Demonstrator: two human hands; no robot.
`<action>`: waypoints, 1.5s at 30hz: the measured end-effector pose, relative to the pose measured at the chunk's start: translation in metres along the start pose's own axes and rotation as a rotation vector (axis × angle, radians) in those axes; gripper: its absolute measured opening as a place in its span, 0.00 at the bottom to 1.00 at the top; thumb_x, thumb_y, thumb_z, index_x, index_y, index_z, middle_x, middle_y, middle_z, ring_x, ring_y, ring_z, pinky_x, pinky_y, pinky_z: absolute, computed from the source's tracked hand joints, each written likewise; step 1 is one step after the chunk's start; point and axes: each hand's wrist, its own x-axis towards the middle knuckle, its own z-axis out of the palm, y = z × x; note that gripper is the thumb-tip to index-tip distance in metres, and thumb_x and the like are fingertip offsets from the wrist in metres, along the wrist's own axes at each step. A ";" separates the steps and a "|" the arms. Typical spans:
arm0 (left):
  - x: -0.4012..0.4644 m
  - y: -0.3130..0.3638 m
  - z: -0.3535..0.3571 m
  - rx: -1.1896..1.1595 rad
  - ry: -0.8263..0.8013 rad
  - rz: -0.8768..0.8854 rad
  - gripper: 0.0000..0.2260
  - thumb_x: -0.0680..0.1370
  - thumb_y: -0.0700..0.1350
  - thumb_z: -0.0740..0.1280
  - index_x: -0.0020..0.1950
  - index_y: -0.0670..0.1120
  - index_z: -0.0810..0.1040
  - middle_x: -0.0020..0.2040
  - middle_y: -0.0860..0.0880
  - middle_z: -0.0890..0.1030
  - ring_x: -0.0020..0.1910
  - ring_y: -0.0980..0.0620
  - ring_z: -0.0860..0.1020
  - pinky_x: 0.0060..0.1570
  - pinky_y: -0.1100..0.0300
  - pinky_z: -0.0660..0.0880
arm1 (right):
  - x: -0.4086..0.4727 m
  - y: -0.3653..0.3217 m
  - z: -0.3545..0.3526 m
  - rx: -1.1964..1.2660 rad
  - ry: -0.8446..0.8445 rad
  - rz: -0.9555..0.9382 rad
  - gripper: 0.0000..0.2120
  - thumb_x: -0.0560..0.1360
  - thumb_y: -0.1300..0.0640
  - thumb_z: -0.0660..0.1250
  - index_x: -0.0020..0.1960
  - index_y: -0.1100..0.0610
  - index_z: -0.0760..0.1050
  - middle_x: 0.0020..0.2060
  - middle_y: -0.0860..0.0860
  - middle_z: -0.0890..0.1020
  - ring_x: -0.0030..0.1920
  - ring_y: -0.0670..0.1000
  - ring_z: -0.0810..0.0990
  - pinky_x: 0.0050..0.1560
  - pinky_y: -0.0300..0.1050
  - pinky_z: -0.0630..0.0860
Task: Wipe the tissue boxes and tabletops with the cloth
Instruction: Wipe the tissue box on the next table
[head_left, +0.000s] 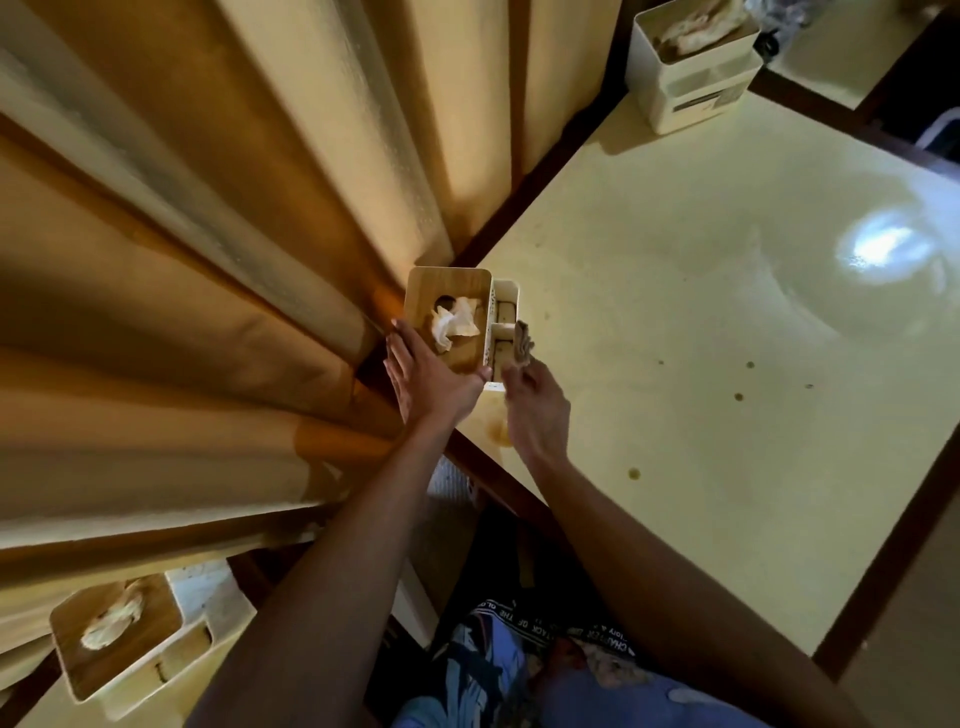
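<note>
heavy yellow curtains fill the left side of the view in deep folds, running down to the dark-framed edge of a pale yellow tabletop that occupies the right side. its surface is glossy, with a bright reflection toward the right edge and several small dark spots plus a brownish stain at the near left edge. a tissue box with a wooden lid and white side compartments stands at the tabletop's left edge against the curtains, a crumpled tissue rising from the lid opening. a second tissue box sits at the far corner of the same tabletop. a third tissue box sits on another surface at the lower left. the left hand lies flat with fingers extended against the near left side of the first box, steadying it, gripping nothing. the right hand pinches a small brownish cloth between its fingertips, the cloth touching the box's near side compartment. patterned blue clothing shows at the bottom edge.
</note>
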 end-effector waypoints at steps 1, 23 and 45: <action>0.000 0.000 -0.001 -0.002 -0.004 0.001 0.64 0.69 0.61 0.80 0.84 0.45 0.34 0.85 0.42 0.44 0.84 0.39 0.44 0.82 0.46 0.44 | 0.005 0.001 0.001 -0.011 0.027 0.013 0.22 0.79 0.37 0.63 0.64 0.49 0.80 0.50 0.48 0.88 0.47 0.51 0.86 0.54 0.55 0.83; -0.084 -0.076 -0.028 -0.621 -0.250 0.140 0.39 0.72 0.70 0.71 0.80 0.58 0.64 0.81 0.53 0.65 0.78 0.52 0.62 0.76 0.45 0.63 | -0.011 -0.027 -0.030 -0.144 -0.609 -0.089 0.10 0.65 0.57 0.67 0.42 0.51 0.85 0.38 0.51 0.86 0.42 0.53 0.83 0.45 0.50 0.79; -0.061 -0.052 0.010 -1.201 0.216 -0.479 0.20 0.81 0.45 0.69 0.72 0.46 0.71 0.63 0.43 0.80 0.58 0.46 0.80 0.58 0.51 0.78 | 0.077 -0.113 0.033 -1.246 -0.471 -0.552 0.65 0.66 0.39 0.81 0.85 0.46 0.38 0.84 0.59 0.44 0.83 0.65 0.41 0.81 0.69 0.48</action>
